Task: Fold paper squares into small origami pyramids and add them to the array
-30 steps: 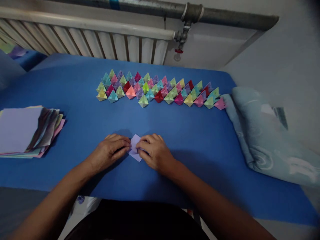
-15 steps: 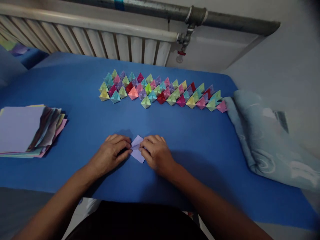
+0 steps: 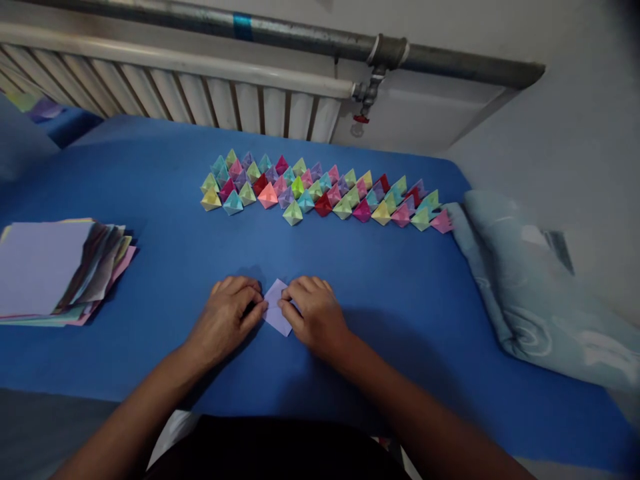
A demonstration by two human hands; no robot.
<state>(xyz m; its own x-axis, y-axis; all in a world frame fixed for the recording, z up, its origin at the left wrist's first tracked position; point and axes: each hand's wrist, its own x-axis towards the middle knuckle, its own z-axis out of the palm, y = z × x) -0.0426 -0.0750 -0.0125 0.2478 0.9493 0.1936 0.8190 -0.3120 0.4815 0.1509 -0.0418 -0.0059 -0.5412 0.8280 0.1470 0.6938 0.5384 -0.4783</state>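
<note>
A small folded piece of lavender paper (image 3: 275, 316) lies diamond-wise on the blue tabletop, between my two hands. My left hand (image 3: 231, 310) pinches its left corner with thumb and fingers. On the opposite side my right hand (image 3: 311, 312) has bent fingers closed on the right corner, covering part of that edge. Beyond the hands, several rows of folded paper boats (image 3: 323, 204) in many colours stand close together.
To the left lies a stack of coloured paper sheets (image 3: 43, 267), lavender on top. A folded grey-green blanket (image 3: 520, 287) rests at the right end of the blue table (image 3: 165, 247). Behind are a white radiator (image 3: 270, 110), a metal pipe (image 3: 310, 37) and a red-handled valve (image 3: 361, 119).
The raised flap along the middle of the lavender paper now lies flatter. Both hands keep hold of its sides. The whole view has shifted slightly, with things appearing lower.
</note>
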